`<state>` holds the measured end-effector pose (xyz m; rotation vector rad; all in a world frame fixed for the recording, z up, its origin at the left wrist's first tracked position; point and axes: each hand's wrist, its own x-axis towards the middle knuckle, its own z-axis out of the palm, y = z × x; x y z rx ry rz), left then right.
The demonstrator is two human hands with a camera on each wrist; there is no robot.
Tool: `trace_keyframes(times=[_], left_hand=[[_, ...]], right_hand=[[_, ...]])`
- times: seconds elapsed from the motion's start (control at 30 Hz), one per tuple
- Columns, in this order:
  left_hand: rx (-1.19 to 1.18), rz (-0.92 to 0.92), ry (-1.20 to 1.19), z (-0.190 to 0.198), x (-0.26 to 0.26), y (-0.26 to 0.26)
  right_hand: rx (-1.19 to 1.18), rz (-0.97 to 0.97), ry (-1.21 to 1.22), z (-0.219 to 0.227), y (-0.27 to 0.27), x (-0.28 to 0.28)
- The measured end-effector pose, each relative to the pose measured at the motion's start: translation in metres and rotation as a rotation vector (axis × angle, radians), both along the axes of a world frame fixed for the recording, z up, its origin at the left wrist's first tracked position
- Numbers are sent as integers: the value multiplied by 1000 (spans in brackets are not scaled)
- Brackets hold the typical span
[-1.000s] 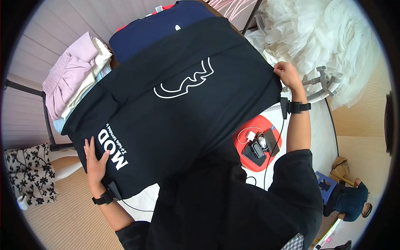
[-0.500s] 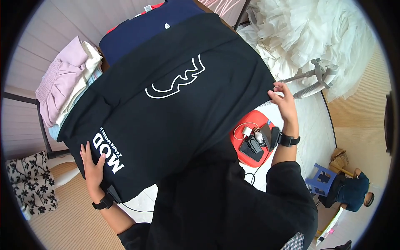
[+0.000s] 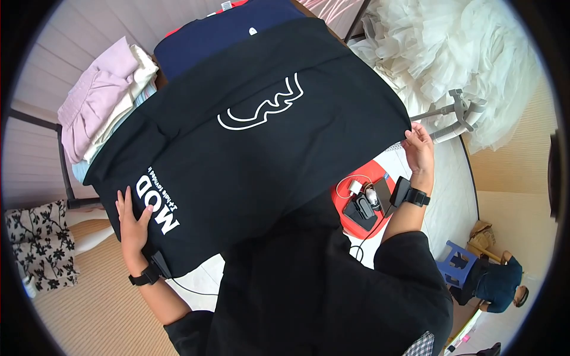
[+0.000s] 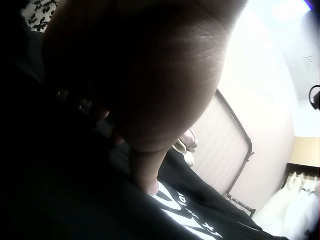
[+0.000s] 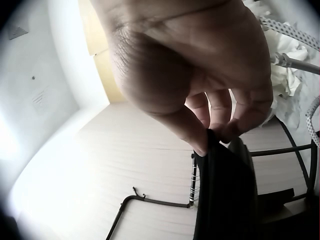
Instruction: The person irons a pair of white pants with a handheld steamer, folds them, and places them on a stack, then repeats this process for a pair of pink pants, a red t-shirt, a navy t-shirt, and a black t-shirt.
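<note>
A black T-shirt point(image 3: 261, 160) is spread out wide in front of my body, with a white curving line print and white "MOD" lettering point(image 3: 155, 204). On its left part, beside the lettering, my left hand point(image 3: 135, 228) rests with fingers extended and thumb spread. The left wrist view shows that palm point(image 4: 160, 95) darkly from behind, its thumb tip on the print. My right hand point(image 3: 420, 151) pinches the shirt's right corner. In the right wrist view, thumb and fingertips grip a folded edge of black fabric point(image 5: 225, 195), which hangs below them.
Beyond the black shirt lies a navy shirt point(image 3: 219, 44). Folded lilac and white clothes point(image 3: 98, 98) are stacked at left. A red stool point(image 3: 358, 230) at right carries a phone and charger. White tulle point(image 3: 445, 53) and a grey stand point(image 3: 460, 113) are further right. Another person point(image 3: 502, 286) sits lower right.
My right hand has slid nearer along the shirt's right edge to the corner, its fingers loosening midway. That corner now reaches slightly further right. The left hand keeps its place on the shirt.
</note>
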<state>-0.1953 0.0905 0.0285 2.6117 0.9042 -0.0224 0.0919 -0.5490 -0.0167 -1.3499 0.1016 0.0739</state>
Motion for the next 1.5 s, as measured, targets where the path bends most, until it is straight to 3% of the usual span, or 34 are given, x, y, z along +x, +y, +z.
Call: trace_keyframes(times=[0.07,0.13,0.2,0.23,0.3,0.33,0.4,0.47,0.53,0.6,0.67,0.73,0.8,0.87,0.93,1.0,1.13,1.2,1.23,1.27,1.33,1.37,1.43,1.5], left_hand=[[10,0,-13,-1,0,-1],[27,-36,-74,0,-4,-2],[-82,12,-331,13,-16,-10],[-69,51,-315,15,-35,-14],[-254,380,-780,16,-78,-28],[-99,515,-845,18,-100,-40],[-86,781,-1222,-13,-155,-53],[-94,1082,-1234,-57,-206,-72],[-472,1174,-1033,-102,-236,-102],[-873,1054,-790,-121,-216,-140],[-1020,863,-623,-136,-180,-167],[-954,662,-656,-150,-150,-177],[-1008,661,-731,-152,-133,-174],[-1116,621,-627,-149,-130,-168],[-1089,555,-694,-162,-139,-167],[-1077,636,-789,-178,-146,-167],[-1226,644,-851,-165,-132,-173],[-1267,662,-567,-170,-133,-169],[-1229,672,-663,-144,-119,-179],[-1226,674,-664,-144,-124,-179],[-1340,500,-976,-144,-146,-178],[-1365,512,-1039,-135,-163,-179],[-1449,467,-1130,-88,-185,-183],[-1272,509,-1204,-49,-199,-184]], right_hand=[[83,51,17,-9,6,0],[230,-32,61,-16,24,-7],[253,-50,49,-25,26,-10],[242,-66,23,-25,32,-14],[188,-67,-29,-28,37,-16],[142,-57,-59,-30,35,-15],[52,-82,-50,-41,16,-8],[81,-52,-53,-35,18,-9],[37,6,-58,-30,19,-8],[-75,-66,-176,-9,32,-11],[-102,-40,-271,-4,24,-4],[-137,-8,-309,8,21,3],[-113,35,-314,12,12,12],[-65,95,-322,27,23,11],[-80,105,-337,32,18,19],[-81,211,-294,33,10,28],[-66,289,-229,52,22,27],[-107,284,-197,57,26,28],[-158,305,-198,55,21,32],[-209,327,-198,54,18,36],[-161,354,-190,54,15,40],[-116,375,-182,54,13,41],[-70,384,-178,55,9,44],[10,419,-133,50,-6,54]])
